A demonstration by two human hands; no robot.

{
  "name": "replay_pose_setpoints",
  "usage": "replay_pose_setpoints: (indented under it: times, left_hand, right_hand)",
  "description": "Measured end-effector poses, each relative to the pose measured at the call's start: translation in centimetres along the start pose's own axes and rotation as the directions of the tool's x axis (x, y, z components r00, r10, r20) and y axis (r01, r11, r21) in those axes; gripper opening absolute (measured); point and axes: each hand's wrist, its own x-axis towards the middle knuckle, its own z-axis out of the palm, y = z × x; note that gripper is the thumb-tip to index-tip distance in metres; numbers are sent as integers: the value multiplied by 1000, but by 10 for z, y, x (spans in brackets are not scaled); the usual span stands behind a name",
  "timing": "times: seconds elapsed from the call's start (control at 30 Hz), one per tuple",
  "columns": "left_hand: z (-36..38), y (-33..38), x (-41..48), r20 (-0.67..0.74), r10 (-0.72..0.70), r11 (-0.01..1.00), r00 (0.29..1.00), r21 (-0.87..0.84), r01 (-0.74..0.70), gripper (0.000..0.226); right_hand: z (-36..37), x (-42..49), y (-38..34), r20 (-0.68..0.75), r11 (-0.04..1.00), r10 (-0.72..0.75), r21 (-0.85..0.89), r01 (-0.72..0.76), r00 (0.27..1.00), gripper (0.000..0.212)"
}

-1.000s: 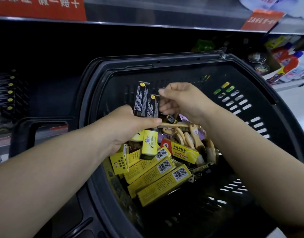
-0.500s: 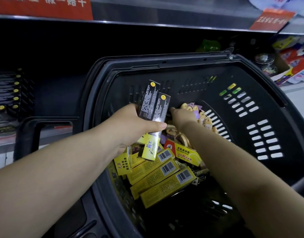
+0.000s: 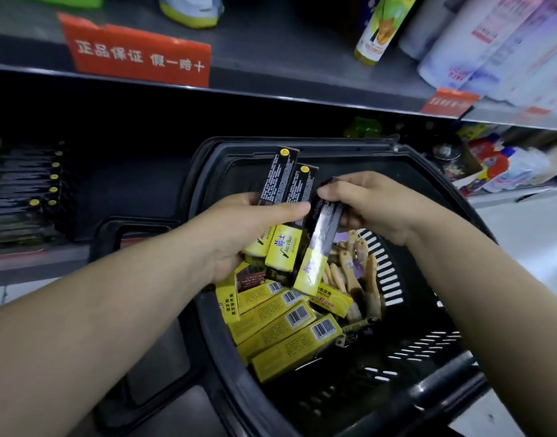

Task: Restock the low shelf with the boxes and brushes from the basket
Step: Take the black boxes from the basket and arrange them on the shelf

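Gripping two black-yellow boxes [image 3: 283, 250] in my left hand [image 3: 239, 228], thumb clamping across; my right hand [image 3: 374, 206] pinching third box [image 3: 322, 241] by top end, over basket [image 3: 390, 279]. Yellow boxes [image 3: 280, 329], wooden brushes [image 3: 370, 279] lying inside; low shelf [image 3: 34, 263] sitting behind.

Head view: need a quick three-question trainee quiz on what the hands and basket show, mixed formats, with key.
1. True or false: the right hand holds a black-and-yellow box.
2. How many such boxes does the left hand grip? A one, B two, C four.
3. Fill in: the wooden brushes lie in the ___, to the right of the yellow boxes.
Key: 1 true; 2 B; 3 basket.
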Motion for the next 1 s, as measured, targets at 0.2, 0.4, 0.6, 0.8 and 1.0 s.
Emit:
replay_pose_setpoints:
  times: [0.2,0.4,0.6,0.8,1.0]
  left_hand:
    - [-31,10,-43,-4,137,989,991,-58,-137,46]
    - [-85,6,-88,-133,182,981,974,-41,-189,54]
    - [-161,-5,-109,-394,79,994,916,-44,-104,29]
    - [-229,-24,-116,-625,0,992,781,-97,-77,57]
    - [-271,-50,-117,-670,-81,996,738,-86,32,61]
  right_hand:
    - [32,-5,-34,85,977,-38,211,19,996,56]
    - [95,11,-80,53,990,-66,127,59,996,26]
    - [160,46,-110,43,993,-83,83,80,996,18]
    - [203,88,-127,50,991,-20,134,14,999,24]
    - [243,135,-132,12,978,7,209,-9,1000,30]
